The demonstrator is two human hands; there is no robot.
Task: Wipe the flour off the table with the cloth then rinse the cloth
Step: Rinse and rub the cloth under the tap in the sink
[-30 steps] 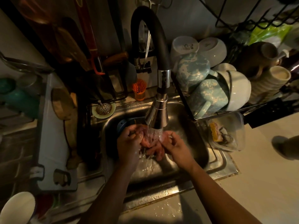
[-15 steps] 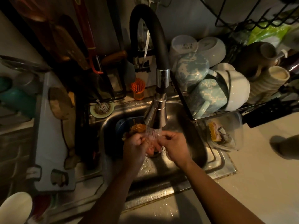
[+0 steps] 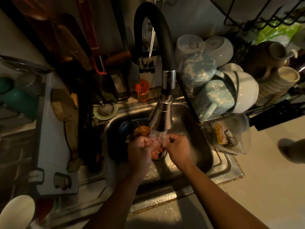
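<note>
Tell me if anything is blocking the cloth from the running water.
Nothing visible does. The left hand and right hand grip the cloth directly under the faucet's spray head, and the water falls straight onto it.

Both arms are bare: the left forearm (image 3: 122, 195) and the right forearm (image 3: 219, 195) show uncovered skin from the lower edge up to the wrists. The left hand (image 3: 140, 149) and the right hand (image 3: 179, 147) are bare as well. In the dim light, any finer detail on the fingers cannot be made out.
</note>
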